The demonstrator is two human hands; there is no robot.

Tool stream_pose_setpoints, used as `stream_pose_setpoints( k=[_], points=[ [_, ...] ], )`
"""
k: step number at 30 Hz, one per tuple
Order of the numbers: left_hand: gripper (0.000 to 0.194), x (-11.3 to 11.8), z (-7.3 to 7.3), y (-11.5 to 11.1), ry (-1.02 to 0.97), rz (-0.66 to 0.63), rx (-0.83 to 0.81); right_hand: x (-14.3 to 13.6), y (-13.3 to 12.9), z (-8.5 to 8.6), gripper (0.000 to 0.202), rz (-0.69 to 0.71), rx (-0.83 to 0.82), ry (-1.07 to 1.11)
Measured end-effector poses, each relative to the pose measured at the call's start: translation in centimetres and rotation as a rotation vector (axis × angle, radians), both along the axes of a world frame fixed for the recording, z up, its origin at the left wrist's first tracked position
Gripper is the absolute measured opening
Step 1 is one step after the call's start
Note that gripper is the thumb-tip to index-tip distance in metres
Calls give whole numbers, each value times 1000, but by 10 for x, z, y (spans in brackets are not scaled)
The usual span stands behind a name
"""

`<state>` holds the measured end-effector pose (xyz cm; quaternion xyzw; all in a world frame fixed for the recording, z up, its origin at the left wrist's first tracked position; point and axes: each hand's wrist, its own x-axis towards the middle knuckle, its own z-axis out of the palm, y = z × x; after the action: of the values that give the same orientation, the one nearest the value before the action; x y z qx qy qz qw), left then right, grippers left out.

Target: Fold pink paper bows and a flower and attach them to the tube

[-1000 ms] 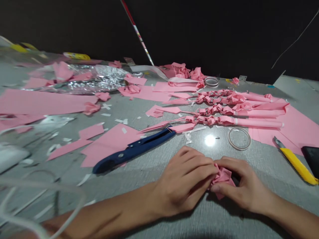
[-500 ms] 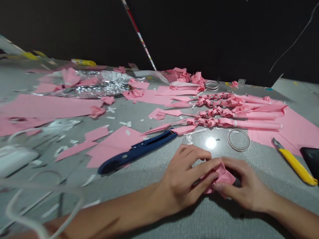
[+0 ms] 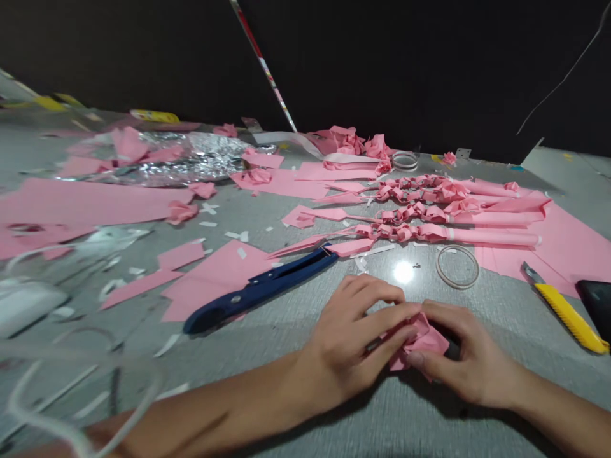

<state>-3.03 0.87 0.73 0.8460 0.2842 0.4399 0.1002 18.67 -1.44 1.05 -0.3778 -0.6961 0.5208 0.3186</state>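
Observation:
Near the front of the grey table, a small folded pink paper piece (image 3: 429, 340) is pinched between both hands. My left hand (image 3: 356, 337) reaches over it from the left, with its fingertips pressed on the paper's upper and left side. From the right, my right hand (image 3: 470, 362) grips its edge between thumb and forefinger. Parts of the paper are hidden under the fingers. Beyond the hands lie several pink paper stems with chain-like folded links (image 3: 405, 233). A thin ring (image 3: 457, 285) rests on the table just past my right hand.
Dark blue scissors or snips (image 3: 260, 292) lie at left of centre. A yellow cutter knife (image 3: 570, 315) and a black object (image 3: 596, 302) are at right. Crinkled silver foil (image 3: 210, 152), pink sheets (image 3: 86, 202) and white scraps spread leftwards. A white cable (image 3: 33, 416) loops at lower left.
The view has shifted slightly. Both hands stay on the pink paper with nearly the same hold, the fingers moving only a little.

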Motion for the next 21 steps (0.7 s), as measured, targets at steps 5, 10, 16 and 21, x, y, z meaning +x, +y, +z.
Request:
stream_pose_setpoints(
  k=[5,10,16,21],
  points=[
    [11,-2,1,0,29,10,30,0,1,-1,24,-6,2,-1],
    [7,-4,1,0,33,11,26,1,0,-2,26,-6,-7,-12],
    [8,-4,3,1,35,2,13,1,-1,-1,25,-7,-5,-42],
    [6,-4,3,-1,36,20,26,0,-2,-1,27,-18,0,-41]
  ],
)
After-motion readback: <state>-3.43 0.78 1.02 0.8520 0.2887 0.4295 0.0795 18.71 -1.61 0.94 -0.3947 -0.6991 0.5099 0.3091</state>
